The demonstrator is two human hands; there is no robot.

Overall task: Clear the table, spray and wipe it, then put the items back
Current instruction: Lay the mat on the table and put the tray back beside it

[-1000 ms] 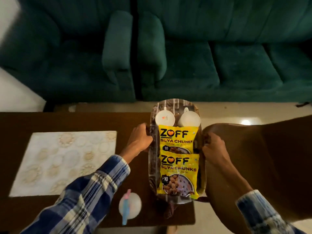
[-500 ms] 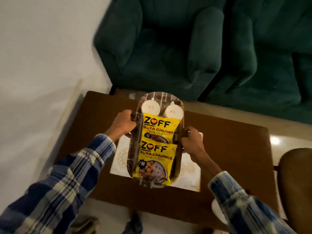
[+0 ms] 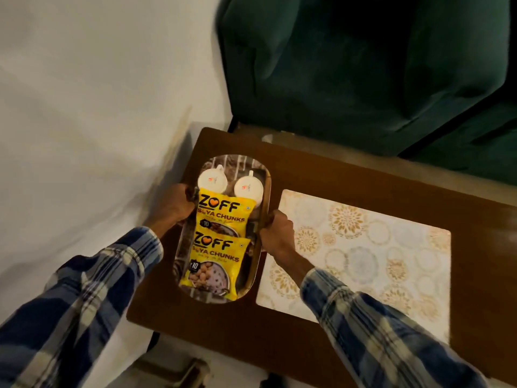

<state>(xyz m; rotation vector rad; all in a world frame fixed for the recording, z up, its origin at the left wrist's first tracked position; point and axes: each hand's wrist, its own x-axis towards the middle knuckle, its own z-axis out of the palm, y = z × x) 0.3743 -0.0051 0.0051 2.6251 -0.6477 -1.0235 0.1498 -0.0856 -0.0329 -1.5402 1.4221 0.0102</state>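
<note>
Left hand: the left hand (image 3: 173,204) grips the left rim of the tray, fingers curled round its edge, at centre left of the frame.
Right hand: the right hand (image 3: 277,233) grips the tray's right rim, fist closed on the wooden edge.
Tray: the oval tray (image 3: 235,161) sits between the two hands over the left end of the brown tabletop (image 3: 307,169); whether it rests there or is held just above cannot be told.
Load: two white cups (image 3: 211,179) stand side by side at the tray's far end. Two yellow soya chunk packets (image 3: 214,264) lie below them, the upper one overlapped by the lower.
Placemat: a pale patterned placemat (image 3: 363,247) lies just right of the tray.
Surroundings: a green sofa (image 3: 363,65) fills the upper right and a white wall (image 3: 98,93) the upper left.
Sleeves: blue plaid, entering from the lower corners.
</note>
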